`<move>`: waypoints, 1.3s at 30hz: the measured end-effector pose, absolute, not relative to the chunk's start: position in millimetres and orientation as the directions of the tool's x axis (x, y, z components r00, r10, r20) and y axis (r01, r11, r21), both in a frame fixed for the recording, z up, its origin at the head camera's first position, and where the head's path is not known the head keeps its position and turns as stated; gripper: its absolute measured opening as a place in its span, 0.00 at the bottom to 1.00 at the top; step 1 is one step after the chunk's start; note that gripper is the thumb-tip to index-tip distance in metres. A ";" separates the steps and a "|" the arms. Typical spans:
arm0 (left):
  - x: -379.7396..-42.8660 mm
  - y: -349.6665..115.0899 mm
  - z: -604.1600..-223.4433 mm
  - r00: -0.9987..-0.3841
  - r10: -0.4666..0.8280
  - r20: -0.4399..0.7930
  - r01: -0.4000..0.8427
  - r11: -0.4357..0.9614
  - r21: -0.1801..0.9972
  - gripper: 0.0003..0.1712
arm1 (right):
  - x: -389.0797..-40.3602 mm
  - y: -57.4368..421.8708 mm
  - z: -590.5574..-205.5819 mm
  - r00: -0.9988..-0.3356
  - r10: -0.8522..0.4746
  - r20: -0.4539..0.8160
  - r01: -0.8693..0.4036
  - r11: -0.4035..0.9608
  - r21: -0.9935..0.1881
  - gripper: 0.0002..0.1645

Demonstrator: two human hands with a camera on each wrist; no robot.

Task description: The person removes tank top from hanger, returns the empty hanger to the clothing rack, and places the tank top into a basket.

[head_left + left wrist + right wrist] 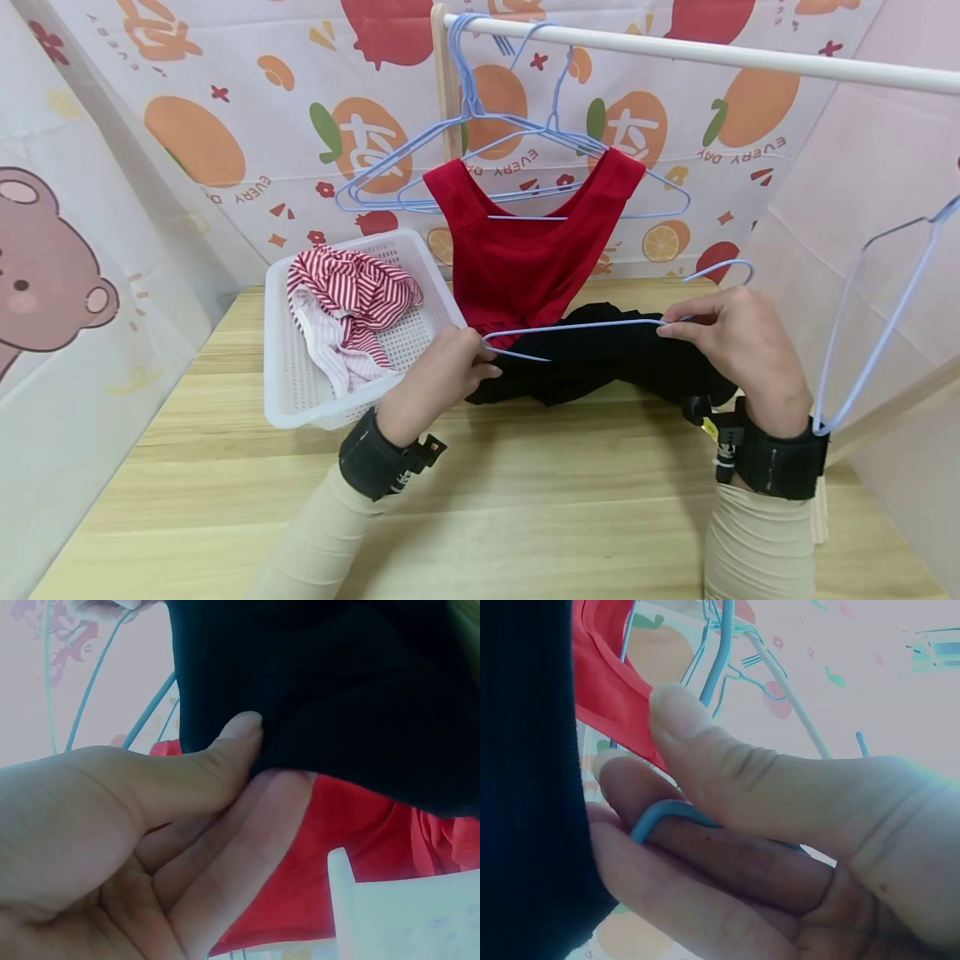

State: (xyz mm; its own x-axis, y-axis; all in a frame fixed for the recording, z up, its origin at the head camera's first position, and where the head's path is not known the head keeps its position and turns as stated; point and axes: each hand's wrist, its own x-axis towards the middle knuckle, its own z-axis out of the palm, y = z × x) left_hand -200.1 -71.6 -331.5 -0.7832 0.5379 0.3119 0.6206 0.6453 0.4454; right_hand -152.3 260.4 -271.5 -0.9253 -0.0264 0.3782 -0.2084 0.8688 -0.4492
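My left hand [444, 377] pinches the edge of a black garment [600, 367] between thumb and fingers, as the left wrist view shows with the black cloth [315, 690]. With thumb and fingers my right hand [746, 346] grips a light-blue wire hanger [577, 326]. Its hook rises behind the right hand, and its far end reaches across the black cloth to the left fingers. In the right wrist view the hanger's bent wire [671, 808] runs between the fingers, with the black cloth beside them. A red sleeveless top [517, 250] hangs on another hanger behind the black garment.
A white basket [281, 367] at the left holds red-striped clothing [360, 292]. Several blue hangers [468, 117] hang from the white rail [712, 57]. Another blue hanger [892, 325] hangs at the right, overlapping my right wrist strap. Everything stands on a wooden table [525, 517].
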 end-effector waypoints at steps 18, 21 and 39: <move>-204.0 -69.4 -335.4 -0.703 0.612 0.363 0.709 0.561 0.427 0.07 | -145.0 251.4 -271.0 -0.918 -0.123 0.377 -0.302 0.832 -0.464 0.07; -204.2 -67.8 -338.1 -0.697 0.628 0.346 0.713 0.563 0.418 0.04 | -140.9 249.1 -271.4 -0.911 -0.140 0.388 -0.326 0.820 -0.471 0.07; -205.4 -63.3 -346.2 -0.698 0.628 0.343 0.715 0.589 0.376 0.03 | -131.0 209.6 -269.4 -0.820 -0.288 0.495 -0.515 0.749 -0.417 0.10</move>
State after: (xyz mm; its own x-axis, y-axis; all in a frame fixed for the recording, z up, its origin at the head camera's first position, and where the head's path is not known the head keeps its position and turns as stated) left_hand -205.4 -63.3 -346.2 -0.6983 0.6281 0.3434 0.7150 0.5893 0.3761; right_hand -131.0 209.6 -269.4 -0.8198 -0.2879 0.4951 -0.5150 0.7488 -0.4172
